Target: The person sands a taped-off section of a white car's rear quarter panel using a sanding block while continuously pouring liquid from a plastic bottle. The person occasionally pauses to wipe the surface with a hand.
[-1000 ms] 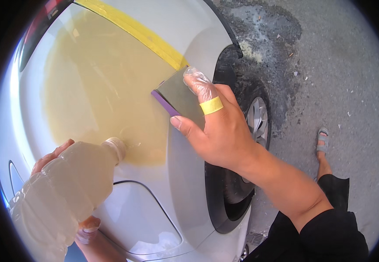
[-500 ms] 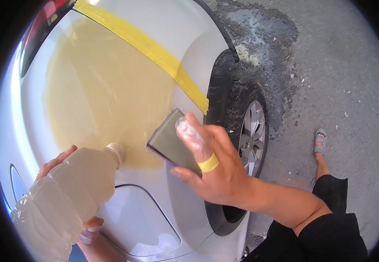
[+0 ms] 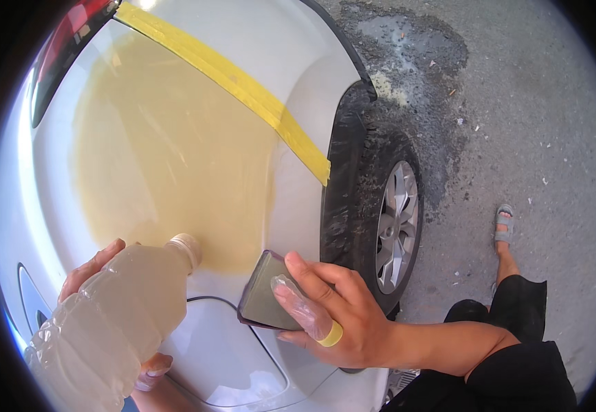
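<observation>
My right hand [image 3: 335, 312] presses a dark sanding block [image 3: 265, 293] with a purple edge against the white car panel [image 3: 298, 75], at the lower rim of a yellowish sanded patch [image 3: 167, 151]. One finger wears a clear plastic cover and a yellow tape ring. My left hand [image 3: 92, 275] grips a clear plastic bottle [image 3: 116, 316] of cloudy water, tilted with its neck toward the panel just left of the block.
A strip of yellow masking tape [image 3: 243, 86] runs diagonally above the patch. The black wheel arch and the alloy wheel [image 3: 395, 226] lie right of the panel. Wet, stained asphalt [image 3: 518, 103] spreads beyond. My sandalled foot [image 3: 504, 223] stands near the wheel. A fuel-flap outline [image 3: 243, 343] shows below.
My right hand has slid the sanding block down the panel, from beside the tape to the lower edge of the patch. The bottle has stayed almost where it was.
</observation>
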Demonstrator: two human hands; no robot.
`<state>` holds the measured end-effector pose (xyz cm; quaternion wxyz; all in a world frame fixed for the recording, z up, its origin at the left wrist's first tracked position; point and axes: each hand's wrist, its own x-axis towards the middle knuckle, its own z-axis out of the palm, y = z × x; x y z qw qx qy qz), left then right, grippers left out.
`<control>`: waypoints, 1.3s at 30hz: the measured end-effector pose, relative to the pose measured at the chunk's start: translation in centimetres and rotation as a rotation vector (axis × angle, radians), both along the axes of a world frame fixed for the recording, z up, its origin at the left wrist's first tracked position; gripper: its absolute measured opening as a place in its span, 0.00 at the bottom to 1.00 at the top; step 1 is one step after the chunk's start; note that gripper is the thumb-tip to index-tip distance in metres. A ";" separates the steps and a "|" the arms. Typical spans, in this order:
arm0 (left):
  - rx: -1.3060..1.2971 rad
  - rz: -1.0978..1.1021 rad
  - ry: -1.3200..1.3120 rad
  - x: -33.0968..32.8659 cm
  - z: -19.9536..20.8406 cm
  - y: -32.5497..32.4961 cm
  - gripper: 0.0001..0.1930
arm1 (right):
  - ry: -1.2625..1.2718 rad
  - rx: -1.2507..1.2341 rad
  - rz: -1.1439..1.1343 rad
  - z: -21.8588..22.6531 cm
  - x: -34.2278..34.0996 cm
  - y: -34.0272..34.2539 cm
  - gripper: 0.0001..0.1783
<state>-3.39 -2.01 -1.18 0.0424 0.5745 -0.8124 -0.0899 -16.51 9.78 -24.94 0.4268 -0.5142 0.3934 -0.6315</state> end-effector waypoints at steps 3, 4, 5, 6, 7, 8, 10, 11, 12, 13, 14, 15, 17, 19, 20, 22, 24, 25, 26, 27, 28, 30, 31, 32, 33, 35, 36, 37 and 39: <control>0.022 0.001 -0.022 0.3 0.4 -0.1 0.58 | -0.005 0.064 -0.024 -1.3 -0.8 -4.2 0.40; 0.017 0.010 -0.020 0.5 0.3 0.0 0.58 | 0.022 0.096 -0.092 -2.3 -0.8 -6.7 0.40; -0.005 0.022 -0.001 0.3 -0.1 0.1 0.58 | 0.037 0.111 -0.161 -3.5 -0.9 -9.3 0.39; -0.027 0.032 0.019 0.0 -0.3 0.1 0.59 | 0.029 0.131 -0.152 -3.9 -1.0 -10.8 0.37; 0.006 0.052 -0.016 0.0 0.1 0.1 0.59 | 0.035 0.131 -0.153 -3.8 -0.9 -10.2 0.38; 0.039 0.067 -0.047 -0.2 0.7 -0.2 0.59 | 0.045 0.130 -0.158 -3.4 -0.9 -9.2 0.38; 0.059 0.071 -0.057 -0.2 0.9 -0.4 0.59 | -0.039 0.033 -0.064 -1.5 -0.5 -4.2 0.40; 0.047 0.052 -0.034 -0.2 0.5 -0.4 0.59 | -0.060 0.028 -0.034 -0.5 0.0 -1.7 0.43; 0.051 0.058 -0.033 0.0 0.6 -0.3 0.59 | -0.047 0.032 -0.023 -0.5 -0.1 -1.8 0.44; 0.051 0.061 -0.031 0.2 0.6 -0.3 0.59 | -0.033 0.036 -0.011 -0.5 -0.4 -2.1 0.44; 0.070 0.078 -0.046 0.6 1.1 -0.4 0.58 | -0.016 0.045 -0.003 -0.5 -0.6 -2.5 0.45; 0.071 0.083 -0.031 0.7 1.1 -0.4 0.58 | -0.073 0.083 -0.030 -1.2 -0.9 -4.7 0.43; 0.060 0.097 0.020 0.9 0.9 -0.2 0.58 | 0.025 0.103 -0.113 -3.4 -0.7 -9.5 0.39; 0.091 0.102 -0.005 0.9 1.4 -0.2 0.58 | 0.027 0.112 -0.118 -3.8 -0.8 -10.2 0.39; 0.133 0.104 -0.068 1.0 2.5 -0.6 0.58 | 0.026 0.086 -0.106 -3.4 -0.5 -8.6 0.40; 0.155 0.097 -0.113 0.8 2.7 -0.9 0.59 | -0.049 0.000 -0.054 -1.6 -0.2 -4.3 0.44; 0.125 0.097 -0.097 0.5 1.9 -0.5 0.59 | -0.026 -0.016 -0.033 -0.6 0.2 -1.7 0.45; 0.111 0.102 -0.098 0.5 1.8 -0.4 0.59 | -0.013 0.001 -0.013 -0.4 -0.2 -2.0 0.45; 0.102 0.104 -0.102 0.6 1.7 -0.4 0.60 | 0.005 0.021 0.001 -0.5 -0.4 -2.2 0.45; 0.079 0.097 -0.089 0.6 1.4 -0.4 0.60 | -0.054 0.049 -0.032 -1.2 -0.6 -4.4 0.43; 0.056 0.094 -0.079 0.7 1.3 -0.3 0.60 | -0.002 0.071 -0.082 -2.3 -0.6 -6.9 0.41; 0.016 0.070 -0.037 0.5 0.7 -0.3 0.60 | -0.011 0.098 -0.132 -4.1 -1.2 -11.2 0.39; 0.010 0.069 -0.032 0.4 0.7 -0.2 0.60 | -0.019 0.075 -0.112 -3.9 -1.2 -10.6 0.38; 0.029 0.084 -0.050 0.3 0.9 -0.2 0.60 | -0.026 0.053 -0.092 -3.6 -1.1 -9.3 0.38; 0.037 0.096 -0.060 0.1 1.0 -0.3 0.60 | -0.032 0.034 -0.076 -3.0 -1.0 -7.6 0.38; 0.037 0.124 -0.081 -0.1 1.1 -0.2 0.60 | -0.052 -0.029 -0.015 -1.1 -0.1 -2.9 0.37; 0.031 0.137 -0.085 -0.2 0.9 0.0 0.59 | -0.049 -0.039 0.009 -0.4 -0.1 -2.0 0.37; 0.023 0.147 -0.085 -0.3 0.7 0.0 0.59 | -0.043 -0.014 -0.006 -0.8 -0.1 -2.4 0.37; 0.013 0.148 -0.073 -0.4 0.5 0.2 0.59 | -0.032 0.031 -0.034 -2.1 -0.9 -6.0 0.37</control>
